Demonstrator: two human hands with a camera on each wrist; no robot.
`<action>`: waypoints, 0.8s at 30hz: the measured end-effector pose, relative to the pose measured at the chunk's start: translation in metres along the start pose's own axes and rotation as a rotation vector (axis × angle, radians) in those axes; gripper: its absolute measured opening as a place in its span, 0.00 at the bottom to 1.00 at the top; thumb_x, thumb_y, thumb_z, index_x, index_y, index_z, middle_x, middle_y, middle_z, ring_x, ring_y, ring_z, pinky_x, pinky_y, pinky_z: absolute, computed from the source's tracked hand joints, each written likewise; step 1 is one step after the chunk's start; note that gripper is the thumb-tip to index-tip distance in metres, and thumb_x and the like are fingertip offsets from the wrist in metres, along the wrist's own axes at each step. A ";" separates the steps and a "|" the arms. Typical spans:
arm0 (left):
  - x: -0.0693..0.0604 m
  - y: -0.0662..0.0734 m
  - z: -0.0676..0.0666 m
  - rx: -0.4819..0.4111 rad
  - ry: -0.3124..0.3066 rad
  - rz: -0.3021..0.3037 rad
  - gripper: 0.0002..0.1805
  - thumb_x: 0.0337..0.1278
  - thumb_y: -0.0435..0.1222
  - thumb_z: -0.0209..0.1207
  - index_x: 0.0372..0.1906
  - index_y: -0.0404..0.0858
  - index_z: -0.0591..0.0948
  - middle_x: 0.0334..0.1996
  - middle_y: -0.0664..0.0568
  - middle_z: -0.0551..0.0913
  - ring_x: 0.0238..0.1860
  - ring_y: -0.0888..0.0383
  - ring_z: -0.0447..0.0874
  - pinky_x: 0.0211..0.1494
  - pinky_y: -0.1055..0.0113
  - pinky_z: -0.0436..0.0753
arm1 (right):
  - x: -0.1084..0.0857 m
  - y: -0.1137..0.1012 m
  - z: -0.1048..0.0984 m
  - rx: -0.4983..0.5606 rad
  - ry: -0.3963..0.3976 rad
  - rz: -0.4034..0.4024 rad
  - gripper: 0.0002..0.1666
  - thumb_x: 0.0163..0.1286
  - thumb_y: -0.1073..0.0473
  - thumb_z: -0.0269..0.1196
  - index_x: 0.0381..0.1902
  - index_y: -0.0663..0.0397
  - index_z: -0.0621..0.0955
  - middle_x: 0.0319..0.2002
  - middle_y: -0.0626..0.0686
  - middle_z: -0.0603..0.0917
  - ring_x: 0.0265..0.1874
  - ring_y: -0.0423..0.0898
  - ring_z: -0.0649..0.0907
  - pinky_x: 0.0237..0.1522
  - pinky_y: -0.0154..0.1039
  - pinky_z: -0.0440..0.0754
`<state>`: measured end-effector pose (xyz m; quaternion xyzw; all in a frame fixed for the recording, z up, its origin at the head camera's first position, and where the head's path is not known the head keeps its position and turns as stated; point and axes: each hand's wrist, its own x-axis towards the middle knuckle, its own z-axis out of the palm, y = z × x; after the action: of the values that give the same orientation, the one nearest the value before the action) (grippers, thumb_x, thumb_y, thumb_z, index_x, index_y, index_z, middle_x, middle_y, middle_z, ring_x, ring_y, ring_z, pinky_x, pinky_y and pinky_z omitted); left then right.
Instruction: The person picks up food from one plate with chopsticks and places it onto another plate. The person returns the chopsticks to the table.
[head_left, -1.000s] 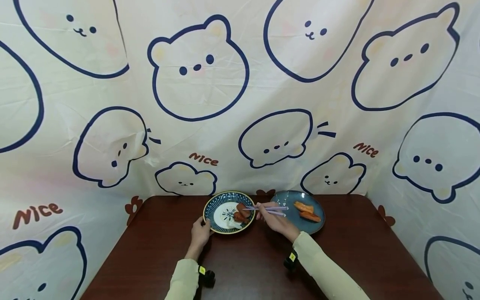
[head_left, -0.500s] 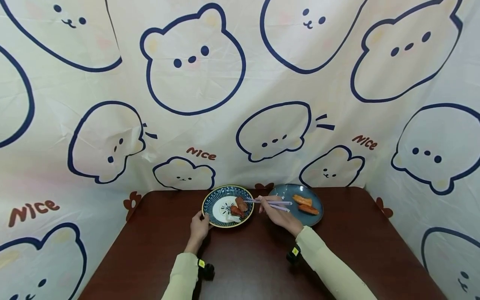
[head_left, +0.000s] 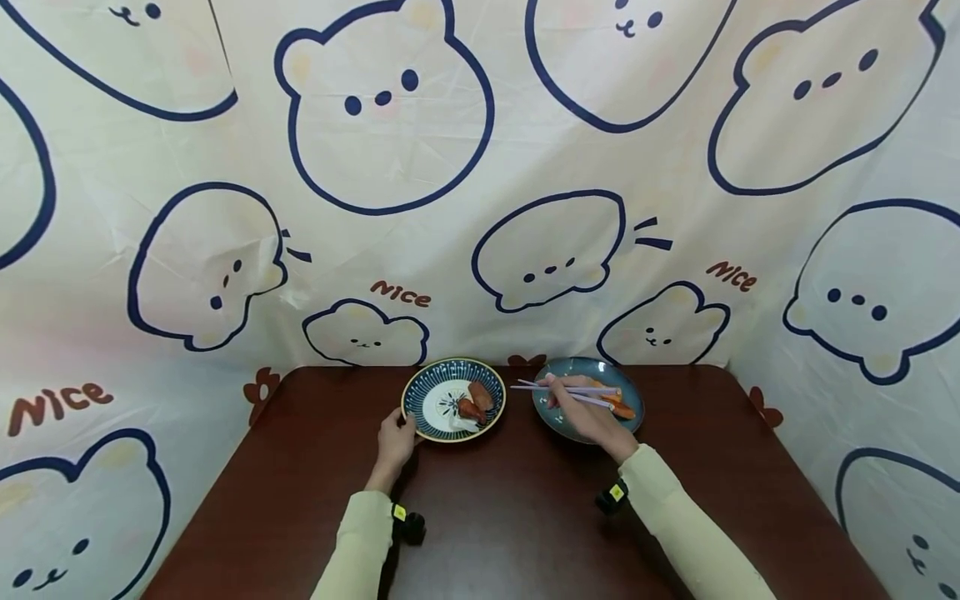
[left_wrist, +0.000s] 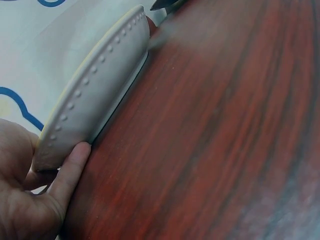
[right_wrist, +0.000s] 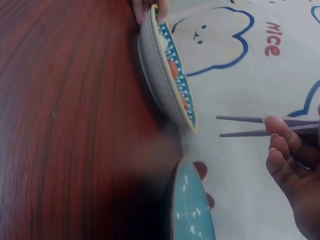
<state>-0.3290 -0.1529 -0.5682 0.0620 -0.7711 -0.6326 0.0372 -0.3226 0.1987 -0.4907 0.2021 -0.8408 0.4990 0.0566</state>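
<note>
My left hand (head_left: 396,437) grips the near left rim of a patterned plate (head_left: 429,422) with a yellow edge; in the left wrist view its thumb and a finger (left_wrist: 75,159) hold the plate's side (left_wrist: 95,85). Several browned food pieces (head_left: 481,395) lie on that plate's right half. Above a blue plate (head_left: 558,422), my right hand (head_left: 588,414) holds a pair of lilac chopsticks (head_left: 529,386), tips pointing left. The right wrist view shows the chopsticks (right_wrist: 242,134) slightly apart with nothing between them. Orange food pieces (head_left: 622,410) on the blue plate are partly hidden by the chopsticks and hand.
Both plates stand near the far edge of a dark brown table (head_left: 480,517). Behind it hangs a pale cloth (head_left: 390,250) printed with bear outlines. A small black device (head_left: 410,528) is on the left wrist, another (head_left: 611,497) on the right.
My right hand and the chopsticks have moved right, away from the patterned plate's food to over the blue plate. The left hand stays on the rim. The head view has tilted slightly.
</note>
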 end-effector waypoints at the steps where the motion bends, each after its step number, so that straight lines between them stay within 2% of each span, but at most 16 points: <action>1: 0.000 0.000 0.000 0.000 -0.002 -0.001 0.25 0.80 0.34 0.42 0.72 0.24 0.65 0.57 0.28 0.78 0.53 0.40 0.84 0.49 0.59 0.89 | -0.001 0.001 -0.002 0.002 0.003 0.010 0.29 0.82 0.40 0.48 0.49 0.53 0.87 0.31 0.60 0.86 0.34 0.56 0.82 0.36 0.38 0.79; 4: 0.001 0.002 -0.001 -0.001 0.000 -0.009 0.25 0.80 0.34 0.43 0.72 0.25 0.66 0.56 0.29 0.78 0.54 0.39 0.84 0.50 0.57 0.89 | -0.002 0.002 -0.009 0.012 0.006 0.028 0.30 0.82 0.41 0.48 0.46 0.57 0.88 0.33 0.62 0.86 0.36 0.55 0.81 0.36 0.38 0.77; 6: 0.001 0.002 0.000 0.001 -0.001 -0.010 0.24 0.80 0.34 0.43 0.72 0.25 0.66 0.56 0.29 0.79 0.53 0.40 0.84 0.50 0.57 0.89 | -0.003 0.002 -0.014 0.009 0.014 0.039 0.29 0.83 0.42 0.48 0.42 0.56 0.88 0.34 0.63 0.86 0.34 0.54 0.80 0.33 0.37 0.74; 11: 0.000 0.002 0.001 0.006 -0.004 -0.005 0.24 0.80 0.34 0.43 0.72 0.24 0.66 0.56 0.28 0.79 0.53 0.39 0.84 0.49 0.58 0.89 | -0.009 0.006 -0.028 -0.047 0.049 0.046 0.27 0.84 0.45 0.48 0.30 0.47 0.86 0.37 0.56 0.87 0.30 0.48 0.77 0.23 0.37 0.66; 15: -0.001 0.002 0.001 0.004 -0.010 -0.002 0.25 0.80 0.34 0.43 0.72 0.24 0.65 0.56 0.28 0.78 0.54 0.38 0.83 0.50 0.57 0.89 | -0.015 0.013 -0.042 -0.062 0.080 0.056 0.27 0.83 0.44 0.48 0.30 0.47 0.86 0.33 0.53 0.87 0.30 0.49 0.78 0.25 0.36 0.70; 17: -0.001 0.001 0.001 0.003 -0.015 -0.005 0.25 0.80 0.34 0.42 0.73 0.25 0.65 0.57 0.28 0.78 0.55 0.38 0.83 0.51 0.56 0.89 | -0.019 0.018 -0.050 -0.057 0.081 0.068 0.29 0.83 0.44 0.48 0.30 0.50 0.87 0.30 0.57 0.85 0.31 0.51 0.80 0.28 0.36 0.74; 20: -0.002 0.001 0.001 -0.001 -0.021 -0.009 0.25 0.81 0.34 0.42 0.73 0.24 0.64 0.58 0.28 0.77 0.56 0.38 0.82 0.53 0.55 0.88 | -0.023 0.028 -0.061 -0.051 0.085 0.089 0.33 0.83 0.41 0.47 0.28 0.57 0.85 0.30 0.62 0.83 0.28 0.56 0.78 0.22 0.35 0.72; 24: -0.003 0.004 0.000 -0.006 -0.021 -0.007 0.26 0.81 0.34 0.41 0.74 0.24 0.62 0.58 0.27 0.76 0.57 0.37 0.82 0.54 0.54 0.88 | -0.028 0.039 -0.076 -0.088 0.131 0.116 0.34 0.82 0.40 0.47 0.30 0.57 0.85 0.27 0.66 0.79 0.22 0.52 0.75 0.18 0.36 0.69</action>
<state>-0.3264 -0.1517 -0.5646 0.0580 -0.7693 -0.6357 0.0268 -0.3205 0.2889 -0.4934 0.1173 -0.8666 0.4764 0.0913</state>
